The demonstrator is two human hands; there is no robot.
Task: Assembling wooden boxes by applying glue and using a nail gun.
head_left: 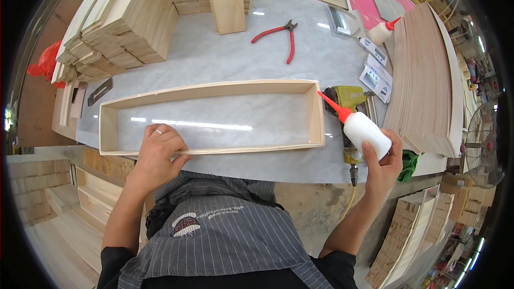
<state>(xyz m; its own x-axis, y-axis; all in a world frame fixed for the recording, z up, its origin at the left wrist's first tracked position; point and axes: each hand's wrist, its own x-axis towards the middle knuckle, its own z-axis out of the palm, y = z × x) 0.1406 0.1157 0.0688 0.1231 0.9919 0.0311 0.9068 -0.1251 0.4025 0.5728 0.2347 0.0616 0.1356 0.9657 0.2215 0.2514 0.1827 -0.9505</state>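
Observation:
A long, shallow wooden box frame [214,89] lies on the table; the grey tabletop shows through it. My left hand [162,150], with a ring on one finger, is closed on the frame's near side, left of its middle. In my right hand [384,161] is a white glue bottle [367,135] with a red nozzle, tilted so that its tip points up and left. That tip is at the frame's right end, close to the far corner; I cannot tell whether it touches. A pale line runs along the frame's top edges.
A green nail gun [350,94] with a hose lies right of the frame, partly behind the bottle. Red-handled cutting pliers [278,33] lie beyond it. Wood board stacks [126,29] stand far left, thin sheets [425,83] at right. A second glue bottle [380,33] and small boxes [376,77] lie far right.

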